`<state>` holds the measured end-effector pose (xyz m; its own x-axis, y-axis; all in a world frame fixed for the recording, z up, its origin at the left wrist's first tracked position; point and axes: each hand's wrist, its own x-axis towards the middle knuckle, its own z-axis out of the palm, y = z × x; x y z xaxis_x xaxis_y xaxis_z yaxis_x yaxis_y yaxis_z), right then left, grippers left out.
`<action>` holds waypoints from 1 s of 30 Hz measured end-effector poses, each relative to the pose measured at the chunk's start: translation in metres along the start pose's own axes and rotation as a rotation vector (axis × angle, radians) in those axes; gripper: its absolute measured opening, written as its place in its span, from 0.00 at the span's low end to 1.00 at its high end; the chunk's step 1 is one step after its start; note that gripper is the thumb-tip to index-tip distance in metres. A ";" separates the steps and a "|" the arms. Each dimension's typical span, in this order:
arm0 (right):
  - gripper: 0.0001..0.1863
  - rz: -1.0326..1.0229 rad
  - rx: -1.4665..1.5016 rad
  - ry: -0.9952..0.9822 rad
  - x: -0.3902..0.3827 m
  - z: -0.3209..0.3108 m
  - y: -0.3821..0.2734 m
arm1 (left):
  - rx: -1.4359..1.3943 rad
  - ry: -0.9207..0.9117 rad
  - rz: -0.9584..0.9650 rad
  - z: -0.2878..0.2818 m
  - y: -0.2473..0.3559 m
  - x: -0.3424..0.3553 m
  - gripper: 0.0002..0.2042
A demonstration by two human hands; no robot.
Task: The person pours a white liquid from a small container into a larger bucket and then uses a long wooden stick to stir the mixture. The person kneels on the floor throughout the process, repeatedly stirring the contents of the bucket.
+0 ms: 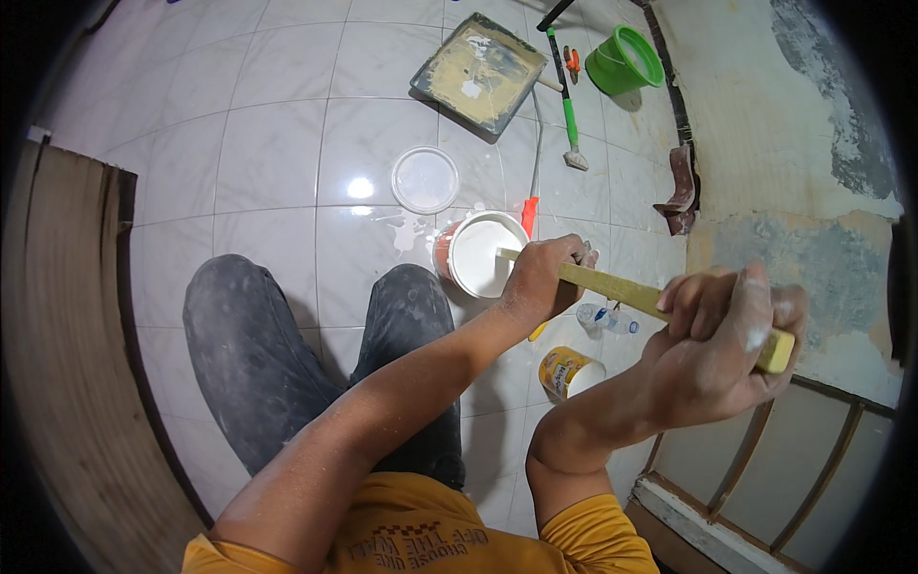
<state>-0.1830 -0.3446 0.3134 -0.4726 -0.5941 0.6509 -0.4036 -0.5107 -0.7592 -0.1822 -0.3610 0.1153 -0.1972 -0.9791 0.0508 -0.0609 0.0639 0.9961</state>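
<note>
A yellowish wooden stick (622, 290) slants from a bucket of white paint (478, 251) up toward the right. My left hand (545, 277) is closed around the stick just right of the bucket. My right hand (717, 344) grips the stick's upper end, closer to the camera. Beside the bucket lie a round translucent lid (424, 179) and white splashes (406, 234) on the tiles. A tool with a red handle (528, 218) lies behind the bucket.
A paint tray (449, 77), green bucket (622, 62) and green-handled tool (570, 124) are at the top. Below the stick are a plastic bottle (607, 320) and yellow container (564, 373). A patchy wall (794, 191) borders the right, a wooden panel (72, 316) the left.
</note>
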 end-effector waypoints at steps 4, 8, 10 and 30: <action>0.19 0.090 -0.100 0.021 0.005 0.012 -0.008 | 0.029 -0.100 -0.010 -0.010 -0.001 -0.008 0.13; 0.17 0.146 -0.080 0.051 0.017 0.002 -0.009 | 0.085 -0.122 0.083 -0.034 -0.001 -0.012 0.13; 0.16 0.148 -0.050 0.071 0.020 -0.006 -0.008 | 0.113 -0.119 0.108 -0.039 0.000 -0.010 0.13; 0.16 0.080 -0.070 0.086 0.009 -0.042 -0.010 | 0.073 -0.219 0.129 -0.019 -0.004 -0.026 0.14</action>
<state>-0.2160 -0.3187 0.3273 -0.5695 -0.5747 0.5878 -0.4137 -0.4175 -0.8090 -0.1581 -0.3391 0.1119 -0.4142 -0.8974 0.1521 -0.0906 0.2069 0.9742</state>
